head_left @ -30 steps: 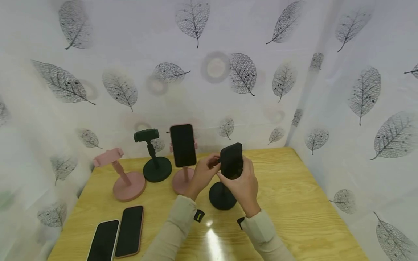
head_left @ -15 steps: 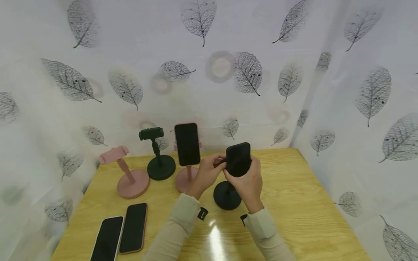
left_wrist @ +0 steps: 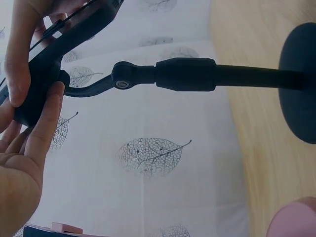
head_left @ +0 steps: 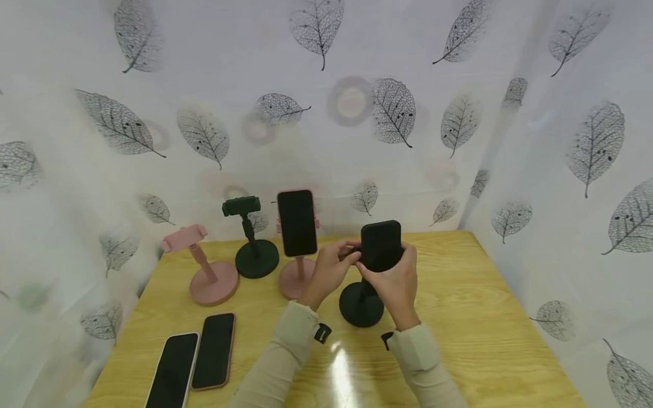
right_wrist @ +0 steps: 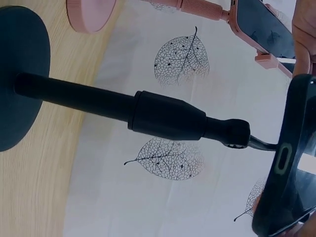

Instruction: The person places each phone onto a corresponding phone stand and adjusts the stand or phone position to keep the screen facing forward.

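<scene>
A phone in a black case (head_left: 381, 245) stands tilted back at the top of a black phone stand (head_left: 361, 306). My right hand (head_left: 398, 281) grips it from below and the right, thumb across its lower front. At the phone's left edge, my left hand (head_left: 331, 267) pinches the stand's black clamp (left_wrist: 37, 94), fingers and thumb on either side. In the left wrist view, the clamp sits right behind the phone, above the jointed neck (left_wrist: 122, 75). The right wrist view shows the case's edge close to the stand's thin bent arm (right_wrist: 261, 144).
Just left stands a pink stand (head_left: 297, 277) holding a phone (head_left: 297, 222). Farther left are a dark green stand (head_left: 257, 258) and a pink stand (head_left: 214, 282), both without phones. Two phones, one white-edged (head_left: 172, 371) and one pink-edged (head_left: 214, 351), lie at the front left.
The phone's screen has turned to face the head camera more squarely. Both hands keep their hold on phone and clamp. The whole head view has shifted slightly.
</scene>
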### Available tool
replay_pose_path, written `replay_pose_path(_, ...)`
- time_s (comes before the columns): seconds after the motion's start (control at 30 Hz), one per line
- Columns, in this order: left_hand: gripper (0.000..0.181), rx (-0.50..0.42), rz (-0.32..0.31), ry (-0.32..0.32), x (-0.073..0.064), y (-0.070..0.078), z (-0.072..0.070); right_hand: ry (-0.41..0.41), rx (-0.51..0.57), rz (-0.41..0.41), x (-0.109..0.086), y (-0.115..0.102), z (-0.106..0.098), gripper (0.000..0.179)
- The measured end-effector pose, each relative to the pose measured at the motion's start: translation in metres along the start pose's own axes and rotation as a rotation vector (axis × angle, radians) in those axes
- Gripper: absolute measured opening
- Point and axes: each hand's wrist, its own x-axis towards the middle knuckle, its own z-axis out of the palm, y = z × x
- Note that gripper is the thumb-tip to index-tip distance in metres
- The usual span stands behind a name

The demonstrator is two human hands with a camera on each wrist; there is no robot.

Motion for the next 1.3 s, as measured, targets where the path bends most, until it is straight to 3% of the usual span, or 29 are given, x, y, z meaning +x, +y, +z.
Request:
replay_pose_path(0.2,0.023,-0.075,-0.027,-0.013,-0.001,-0.001,-0.001,-0.044,0.073,0.017,0.001,0.003,0.0,0.083)
replay_pose_path(0.4,0.024,-0.096,-0.053,-0.012,0.001,-0.001,0.0,-0.062,0.073,0.021,0.001,0.003,0.004,0.086)
replay_pose_path(0.6,0.021,-0.031,-0.047,0.01,0.002,0.002,-0.001,-0.067,-0.002,-0.026,0.001,0.001,0.008,0.093)
replay_pose_path(0.87,0.021,0.013,-0.051,0.013,0.006,0.001,-0.002,-0.125,-0.154,-0.011,0.007,-0.008,0.006,0.111)
replay_pose_path(1.13,0.024,-0.012,-0.124,-0.014,0.007,0.002,-0.003,-0.177,-0.22,-0.004,0.01,-0.012,0.0,0.112)
replay_pose_path(1.3,0.023,-0.031,-0.126,-0.024,0.006,0.002,-0.002,-0.167,-0.223,-0.011,0.009,-0.011,-0.001,0.112)
